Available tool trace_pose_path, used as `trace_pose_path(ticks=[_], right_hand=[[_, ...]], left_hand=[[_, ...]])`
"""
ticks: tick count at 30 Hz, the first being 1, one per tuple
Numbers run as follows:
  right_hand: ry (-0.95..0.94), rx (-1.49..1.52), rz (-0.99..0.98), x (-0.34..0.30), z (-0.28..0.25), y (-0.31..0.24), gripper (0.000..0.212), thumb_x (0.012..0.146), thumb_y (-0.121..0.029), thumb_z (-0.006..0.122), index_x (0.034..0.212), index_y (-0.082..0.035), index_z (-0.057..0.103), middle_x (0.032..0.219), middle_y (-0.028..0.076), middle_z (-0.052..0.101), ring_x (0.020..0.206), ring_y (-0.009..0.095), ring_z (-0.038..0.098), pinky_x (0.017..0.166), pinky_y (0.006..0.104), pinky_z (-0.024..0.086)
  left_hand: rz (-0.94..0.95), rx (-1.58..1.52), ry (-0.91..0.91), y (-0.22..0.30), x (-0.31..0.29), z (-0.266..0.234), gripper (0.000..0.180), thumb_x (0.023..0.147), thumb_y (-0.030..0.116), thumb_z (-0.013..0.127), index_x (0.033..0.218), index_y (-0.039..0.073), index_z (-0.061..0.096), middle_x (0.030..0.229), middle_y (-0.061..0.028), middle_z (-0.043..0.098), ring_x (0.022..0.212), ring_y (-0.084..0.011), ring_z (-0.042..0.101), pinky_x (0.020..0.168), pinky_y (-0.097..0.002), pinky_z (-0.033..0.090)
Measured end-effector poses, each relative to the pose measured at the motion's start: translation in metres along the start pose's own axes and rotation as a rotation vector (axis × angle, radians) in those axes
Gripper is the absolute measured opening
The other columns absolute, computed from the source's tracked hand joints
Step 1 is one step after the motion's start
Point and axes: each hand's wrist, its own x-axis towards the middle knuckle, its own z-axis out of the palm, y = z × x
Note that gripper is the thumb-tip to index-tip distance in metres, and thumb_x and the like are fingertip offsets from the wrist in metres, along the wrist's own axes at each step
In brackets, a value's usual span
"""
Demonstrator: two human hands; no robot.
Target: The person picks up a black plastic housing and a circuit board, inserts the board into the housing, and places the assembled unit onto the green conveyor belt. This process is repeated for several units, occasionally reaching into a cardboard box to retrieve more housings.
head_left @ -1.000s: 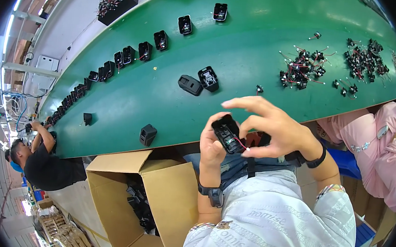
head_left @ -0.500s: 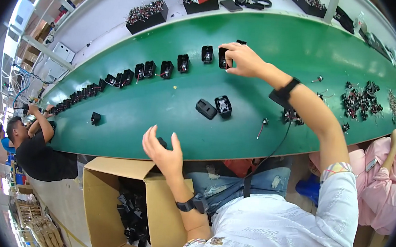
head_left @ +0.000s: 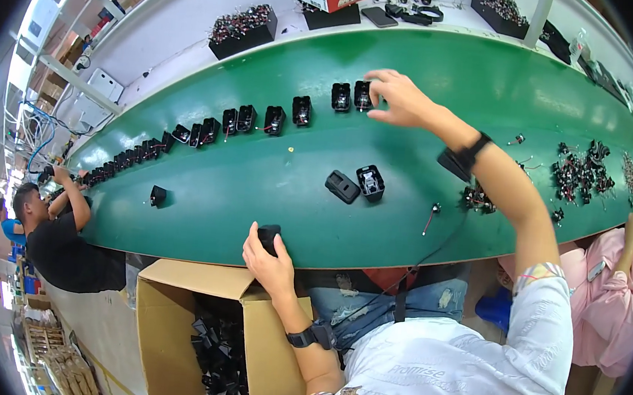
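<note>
My left hand [head_left: 271, 263] is at the table's near edge, its fingers closed round a small black plastic case [head_left: 268, 238] that they partly cover. Out at the far side of the table, my right hand [head_left: 400, 99] has thumb and fingers apart beside an open black housing [head_left: 363, 96]. Whether its fingertips touch that housing, I cannot tell. Just left of it stands another open housing [head_left: 340, 97]. Between my hands lie a flat black cover [head_left: 342, 187] and an open housing [head_left: 370, 183] with a pale part inside.
A row of black housings [head_left: 245, 118] curves left along the green table [head_left: 218, 204] towards a co-worker [head_left: 64, 243]. Small wired parts [head_left: 582, 172] are heaped at right near a person in pink [head_left: 592, 312]. An open carton [head_left: 272, 359] of black pieces stands below the table.
My left hand has closed on the small black case. My right hand's fingers have loosened from the far housing, which now sits closer to its left neighbour. The whole view has shifted slightly.
</note>
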Motion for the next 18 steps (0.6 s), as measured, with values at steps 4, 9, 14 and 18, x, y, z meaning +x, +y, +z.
trace_pose_path(ticks=[4,9,14,18], right_hand=[[-0.388,-0.005,0.05,-0.089,-0.069,-0.077,0.021,0.084,-0.025,0.075,0.091,-0.01,0.062,0.098,0.011,0.067,0.097,0.031,0.067,0.078,0.0414,0.053],[-0.278,0.068,0.34,-0.202,-0.076,-0.097,0.023,0.085,-0.018,0.074,0.106,-0.011,0.068,0.095,0.008,0.068,0.084,0.026,0.069,0.065,0.0366,0.054],[-0.047,-0.167,-0.04,-0.213,-0.042,-0.105,0.024,0.08,-0.009,0.063,0.104,-0.009,0.069,0.106,0.007,0.064,0.102,0.025,0.059,0.084,0.0323,0.052],[-0.196,-0.195,0.074,-0.217,-0.016,-0.091,0.011,0.079,-0.007,0.064,0.09,-0.004,0.063,0.095,0.008,0.06,0.093,0.026,0.06,0.08,0.0365,0.052]], left_hand=[[-0.054,-0.442,0.007,0.023,-0.01,0.008,0.053,0.097,0.018,0.064,0.145,0.007,0.045,0.123,-0.0173,0.061,0.109,-0.032,0.061,0.094,-0.0412,0.049],[-0.382,-1.72,-0.438,0.068,-0.031,0.017,0.049,0.107,0.032,0.047,0.15,0.011,0.039,0.119,-0.0146,0.061,0.096,-0.025,0.065,0.075,-0.032,0.055],[-0.548,-1.86,-0.765,0.107,-0.054,0.038,0.049,0.107,0.03,0.043,0.15,0.007,0.037,0.121,-0.0185,0.06,0.091,-0.0287,0.067,0.065,-0.0325,0.057],[-0.562,-1.978,-0.955,0.122,-0.069,0.042,0.051,0.106,0.028,0.045,0.151,0.006,0.035,0.126,-0.0207,0.059,0.099,-0.0318,0.069,0.073,-0.0371,0.062]])
